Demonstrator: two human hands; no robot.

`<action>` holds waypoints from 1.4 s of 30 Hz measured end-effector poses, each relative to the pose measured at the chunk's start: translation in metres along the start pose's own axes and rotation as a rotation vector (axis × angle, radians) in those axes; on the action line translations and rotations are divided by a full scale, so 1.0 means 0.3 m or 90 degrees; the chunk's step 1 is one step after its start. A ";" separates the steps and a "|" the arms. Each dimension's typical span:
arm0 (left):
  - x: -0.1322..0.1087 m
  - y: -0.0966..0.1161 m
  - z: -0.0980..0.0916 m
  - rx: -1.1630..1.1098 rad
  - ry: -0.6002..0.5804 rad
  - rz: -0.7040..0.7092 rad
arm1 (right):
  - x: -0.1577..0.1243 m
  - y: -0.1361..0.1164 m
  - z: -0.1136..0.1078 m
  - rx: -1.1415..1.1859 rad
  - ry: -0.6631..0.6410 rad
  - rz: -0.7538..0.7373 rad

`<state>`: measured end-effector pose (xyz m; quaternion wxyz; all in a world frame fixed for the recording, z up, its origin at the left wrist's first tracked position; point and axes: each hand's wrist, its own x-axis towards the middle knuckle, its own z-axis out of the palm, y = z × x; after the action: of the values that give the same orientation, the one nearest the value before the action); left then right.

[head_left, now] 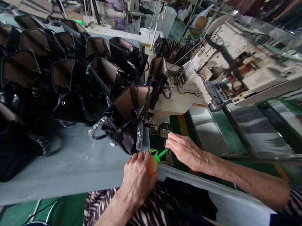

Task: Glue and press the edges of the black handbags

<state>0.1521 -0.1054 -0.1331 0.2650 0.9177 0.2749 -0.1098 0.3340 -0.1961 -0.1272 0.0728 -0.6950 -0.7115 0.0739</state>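
My left hand (138,175) is wrapped round a small squeeze bottle (153,165) with orange contents and a green cap with a thin nozzle. The nozzle points up and to the right, its tip at the fingertips of my right hand (186,151). Those fingers are pinched together; what they hold, if anything, is too small to make out. Just beyond my left hand, a black handbag (126,125) with a tan lining stands open-topped at the table's edge, its handles wrapped in clear plastic.
Several similar black handbags (63,77) crowd the grey table (86,170) on the left. One more bag (158,72) stands by a white industrial sewing machine (228,63) at the right. Below my right hand there is a gap down to the green floor (175,128).
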 end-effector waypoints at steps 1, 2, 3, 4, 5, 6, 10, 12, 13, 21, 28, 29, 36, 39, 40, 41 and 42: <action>0.000 0.001 0.002 0.000 -0.004 -0.002 | -0.002 0.001 0.003 -0.008 -0.002 0.001; 0.000 0.003 0.003 0.000 -0.008 -0.003 | -0.004 0.002 0.006 -0.018 -0.002 0.000; 0.001 0.005 0.004 -0.001 -0.013 -0.006 | -0.006 0.002 0.008 -0.028 -0.003 -0.001; 0.003 0.007 0.004 -0.003 -0.017 -0.008 | -0.008 0.002 0.011 -0.037 -0.004 -0.003; 0.004 0.011 0.004 -0.007 -0.022 -0.012 | -0.009 0.001 0.012 -0.047 -0.002 -0.003; 0.005 0.014 0.003 -0.012 -0.027 -0.019 | -0.009 0.000 0.014 -0.055 0.001 0.000; 0.007 0.022 -0.001 -0.046 -0.035 -0.045 | -0.006 0.015 0.013 -0.078 0.029 0.031; 0.004 0.018 0.001 -0.063 -0.036 -0.055 | -0.005 0.043 0.004 -0.080 0.055 0.062; 0.002 0.014 0.004 -0.070 -0.036 -0.061 | -0.006 0.061 -0.003 -0.071 0.074 0.084; -0.003 -0.010 0.036 -0.119 -0.027 -0.074 | -0.060 0.113 -0.047 0.261 0.174 0.230; 0.012 -0.008 0.030 -0.216 -0.044 -0.071 | -0.086 0.026 -0.020 0.331 0.230 0.260; 0.015 -0.006 0.032 -0.234 -0.049 -0.072 | -0.086 0.015 -0.017 0.319 0.235 0.245; 0.023 0.007 0.057 -0.280 -0.049 -0.068 | -0.086 -0.011 0.022 0.163 0.140 0.078; 0.023 0.006 0.064 -0.279 -0.042 -0.067 | -0.085 0.002 0.012 0.135 0.042 0.036; 0.023 0.005 0.066 -0.278 -0.043 -0.069 | -0.084 0.005 0.004 0.118 0.017 0.025; 0.023 0.005 0.067 -0.277 -0.046 -0.072 | -0.082 0.007 -0.003 0.099 -0.003 0.013; 0.023 0.005 0.067 -0.279 -0.052 -0.076 | -0.079 0.008 -0.011 0.075 -0.016 -0.002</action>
<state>0.1575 -0.1144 -0.1517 0.4618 0.8152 0.3348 -0.1001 0.3376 -0.2198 -0.1247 0.1044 -0.6874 -0.7079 0.1242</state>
